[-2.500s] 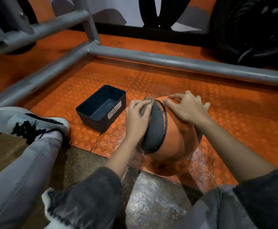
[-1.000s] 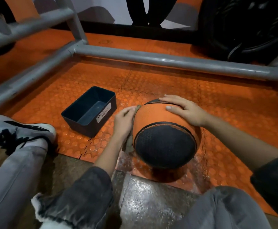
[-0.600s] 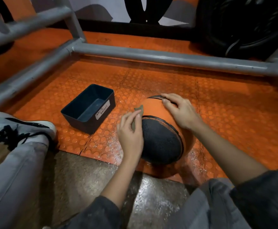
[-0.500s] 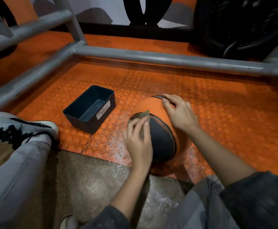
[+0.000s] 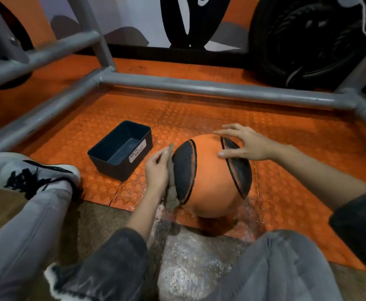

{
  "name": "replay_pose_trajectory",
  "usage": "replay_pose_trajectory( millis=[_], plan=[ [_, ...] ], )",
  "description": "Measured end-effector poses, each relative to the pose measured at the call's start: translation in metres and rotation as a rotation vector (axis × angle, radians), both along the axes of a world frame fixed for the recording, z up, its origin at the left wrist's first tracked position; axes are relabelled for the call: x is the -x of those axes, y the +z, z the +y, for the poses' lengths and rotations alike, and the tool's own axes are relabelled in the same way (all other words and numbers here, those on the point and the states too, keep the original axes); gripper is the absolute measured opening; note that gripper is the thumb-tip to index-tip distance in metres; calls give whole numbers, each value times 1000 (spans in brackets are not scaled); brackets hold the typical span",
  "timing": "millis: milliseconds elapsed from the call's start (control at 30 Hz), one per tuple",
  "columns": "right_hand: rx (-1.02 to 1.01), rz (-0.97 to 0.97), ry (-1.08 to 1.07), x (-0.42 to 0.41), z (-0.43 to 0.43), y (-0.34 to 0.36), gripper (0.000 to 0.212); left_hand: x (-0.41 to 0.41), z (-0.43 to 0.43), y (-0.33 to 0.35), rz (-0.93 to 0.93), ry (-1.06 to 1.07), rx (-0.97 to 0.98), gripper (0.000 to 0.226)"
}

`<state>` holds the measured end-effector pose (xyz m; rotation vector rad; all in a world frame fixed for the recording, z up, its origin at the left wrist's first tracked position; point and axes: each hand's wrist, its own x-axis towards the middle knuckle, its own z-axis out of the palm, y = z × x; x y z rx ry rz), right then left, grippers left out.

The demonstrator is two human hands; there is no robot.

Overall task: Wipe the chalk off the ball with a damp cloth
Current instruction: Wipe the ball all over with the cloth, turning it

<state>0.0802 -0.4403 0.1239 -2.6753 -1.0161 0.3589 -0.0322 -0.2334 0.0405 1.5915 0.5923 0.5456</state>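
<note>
- The ball [image 5: 212, 177] sat on the orange mat [image 5: 297, 148] at the centre of the frame, one dark grainy panel turned toward the left.
- The left hand [image 5: 156, 170] gripped a grey cloth [image 5: 170, 187], fingers curled round it, and pressed it to the rim of that left panel.
- The right hand [image 5: 245, 142] lay on the top of the ball with fingers spread and straight, holding nothing, steadying it.
- To wipe well, the grainy panels probably needed firm, short strokes, with the right hand turning the ball so each face met the cloth.
- White dust [image 5: 188, 246] lay on the floor at lower centre; rolling the ball through it could dirty it again.
- A dark bin [image 5: 112, 168] stood near the left hand, to its left, limiting its swing that way.
- A grey pipe frame [image 5: 199, 85] closed the top and left; the mat to the right lay open.
- A shoe [image 5: 25, 170] rested at the left edge, a tyre [image 5: 308, 40] at upper right.
</note>
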Motion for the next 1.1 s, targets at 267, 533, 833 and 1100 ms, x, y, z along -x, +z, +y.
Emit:
replay_pose_trajectory(
  millis=[267, 533, 833, 1100],
  plan=[
    [-19, -18, 263, -6, 4, -34, 80, -29, 10, -1, 24, -182, -31, 22],
    [-195, -13, -44, 7, 15, -43, 73, -16, -8, -19, -68, 59, -10, 17],
    [-202, -84, -224, 36, 20, -49, 68, 22, -52, -24, -239, 157, -281, 21],
    [-240, -68, -470, 54, 43, -49, 67, 31, -99, -25, -259, 258, -419, 29]
  ],
)
